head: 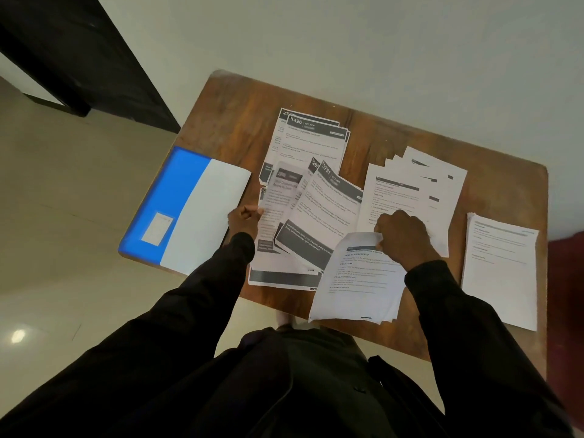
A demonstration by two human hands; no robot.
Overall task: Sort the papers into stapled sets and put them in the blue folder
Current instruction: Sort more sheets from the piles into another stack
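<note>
Beside the blue folder (pixel 164 197), left hand (pixel 243 218) pinches papers (pixel 279 213).

Matt wood table (pixel 240 121), paper sheets (pixel 502 267) — glossy floor (pixel 63 295)

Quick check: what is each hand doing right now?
Left hand: pinches the edge of a dark-banded sheet.
Right hand: grips the top of a white page.

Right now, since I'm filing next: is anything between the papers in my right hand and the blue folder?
Yes. The spread pile of dark-banded sheets, with the left hand holding its edge, lies between the papers in the right hand and the blue folder. A white sheet covers the folder's right half.
</note>
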